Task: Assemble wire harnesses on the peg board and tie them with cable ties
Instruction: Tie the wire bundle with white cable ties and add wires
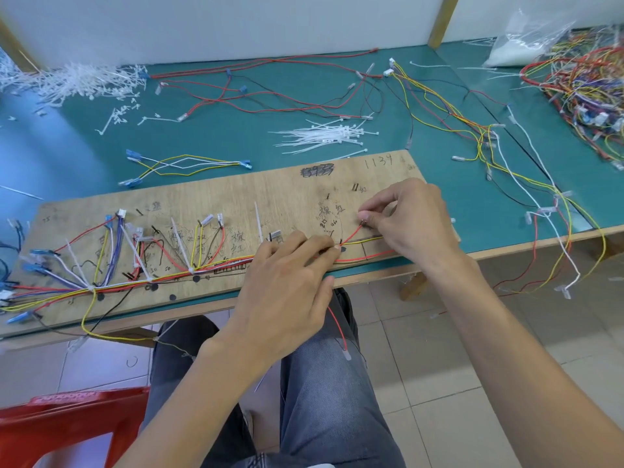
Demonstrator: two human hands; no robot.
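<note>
**Head camera: both hands pinch wires at the peg board's right end**

I see the left hand [287,275] palm down over the plywood peg board [236,194], its fingertips pinching the wire harness [202,268] where strands fan out. The right hand [408,217], knuckles up, pinches the terminal end of a red wire [351,234] just beyond. Loose cable ties [324,136] lie on the green table [219,130] behind. At far right, a clear plastic bag [526,38] holds white contents I cannot identify.

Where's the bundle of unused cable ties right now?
Head view, centre-right: the cable ties lie on the green table beyond the far edge of the peg board, past the right hand.
</note>
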